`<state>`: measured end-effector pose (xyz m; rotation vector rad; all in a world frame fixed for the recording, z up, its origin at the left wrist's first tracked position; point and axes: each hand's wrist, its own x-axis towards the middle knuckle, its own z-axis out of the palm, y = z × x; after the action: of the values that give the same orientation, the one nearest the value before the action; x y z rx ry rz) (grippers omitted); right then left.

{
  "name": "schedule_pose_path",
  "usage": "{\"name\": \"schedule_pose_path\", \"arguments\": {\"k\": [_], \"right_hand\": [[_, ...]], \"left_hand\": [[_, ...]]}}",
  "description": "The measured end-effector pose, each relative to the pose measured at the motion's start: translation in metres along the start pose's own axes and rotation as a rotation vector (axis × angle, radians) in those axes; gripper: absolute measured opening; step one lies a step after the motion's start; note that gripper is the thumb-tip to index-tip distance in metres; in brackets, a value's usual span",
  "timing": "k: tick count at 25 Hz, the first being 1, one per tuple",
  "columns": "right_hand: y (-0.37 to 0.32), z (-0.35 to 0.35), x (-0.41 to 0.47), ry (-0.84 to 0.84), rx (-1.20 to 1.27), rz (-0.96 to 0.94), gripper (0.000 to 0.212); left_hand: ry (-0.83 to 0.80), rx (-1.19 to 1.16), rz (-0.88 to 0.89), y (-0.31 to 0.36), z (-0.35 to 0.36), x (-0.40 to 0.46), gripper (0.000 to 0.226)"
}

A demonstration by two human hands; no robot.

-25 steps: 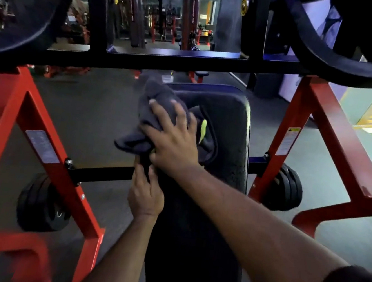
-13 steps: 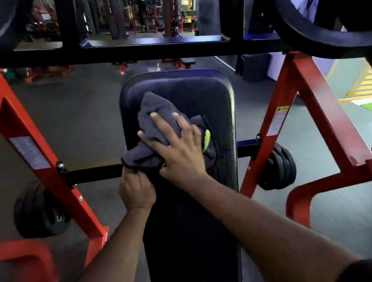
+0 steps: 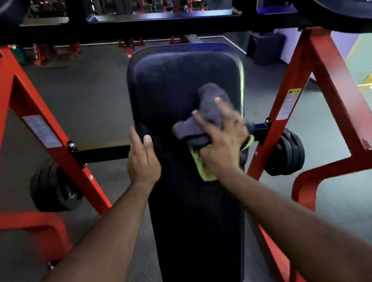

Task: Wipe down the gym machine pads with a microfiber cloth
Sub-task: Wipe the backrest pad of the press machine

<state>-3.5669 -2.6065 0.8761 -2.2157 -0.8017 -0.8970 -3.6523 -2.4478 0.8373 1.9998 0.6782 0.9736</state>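
A long black pad (image 3: 178, 75) of a red-framed gym machine runs from the middle of the view down to the bottom. A grey microfiber cloth (image 3: 206, 111) with a yellow-green edge lies bunched on the pad's right side. My right hand (image 3: 224, 142) presses on the cloth with its fingers spread and straight. My left hand (image 3: 143, 159) grips the pad's left edge, thumb on top of the pad.
Red frame legs (image 3: 324, 86) stand on both sides of the pad. A black crossbar (image 3: 146, 28) passes overhead at the far end. Black weight plates hang at the right (image 3: 289, 156) and lower left (image 3: 54, 186). More gym machines stand in the background.
My right hand has slid the cloth from the pad's left-middle over to its right side. My left hand has shifted to the pad's left edge. The camera has tilted down.
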Motion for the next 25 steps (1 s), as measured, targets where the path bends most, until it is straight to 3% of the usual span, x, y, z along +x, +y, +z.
{"name": "schedule_pose_path", "arguments": {"k": [2,3,6,8,11,12,15,16,17,19,21,22,25], "right_hand": [[-0.007,-0.007,0.041,0.071,0.041,0.286,0.065],[-0.029,-0.003,0.049,0.071,0.022,0.314,0.065],[-0.069,0.03,0.006,-0.067,-0.011,-0.13,0.065],[-0.047,0.025,-0.013,-0.09,-0.015,-0.212,0.067],[-0.044,0.01,0.033,0.031,0.081,0.203,0.072],[-0.06,0.008,0.041,-0.004,0.063,0.22,0.073],[-0.063,0.027,0.009,-0.127,-0.057,-0.274,0.069],[-0.042,0.024,-0.003,-0.133,-0.087,-0.331,0.069],[-0.019,0.014,-0.006,-0.107,-0.079,-0.287,0.072],[0.01,-0.002,0.014,0.028,-0.009,0.007,0.076],[-0.012,-0.006,0.045,0.061,0.038,0.268,0.074],[-0.032,-0.004,0.051,0.051,0.037,0.273,0.073],[-0.046,0.019,0.021,-0.096,-0.06,-0.197,0.073]], "left_hand": [[0.032,-0.014,0.024,0.004,0.0,0.0,0.063],[0.03,-0.031,0.04,0.001,0.001,0.002,0.06],[0.007,-0.177,-0.01,-0.011,0.004,0.008,0.053],[0.0,-0.233,-0.047,-0.018,0.003,0.001,0.053],[0.022,-0.164,-0.012,-0.021,0.004,-0.014,0.053],[0.034,-0.147,-0.029,-0.021,0.006,-0.015,0.051],[0.072,-0.095,-0.085,-0.016,0.008,-0.015,0.054],[0.075,-0.097,-0.089,-0.014,0.008,-0.016,0.054],[0.075,-0.1,-0.088,-0.014,0.007,-0.018,0.052],[0.077,-0.097,-0.092,-0.014,0.006,-0.022,0.05],[0.093,-0.089,-0.085,-0.013,0.008,-0.022,0.054],[0.1,-0.092,-0.072,-0.014,0.008,-0.021,0.057],[0.096,-0.097,-0.091,-0.015,0.009,-0.018,0.061]]}}
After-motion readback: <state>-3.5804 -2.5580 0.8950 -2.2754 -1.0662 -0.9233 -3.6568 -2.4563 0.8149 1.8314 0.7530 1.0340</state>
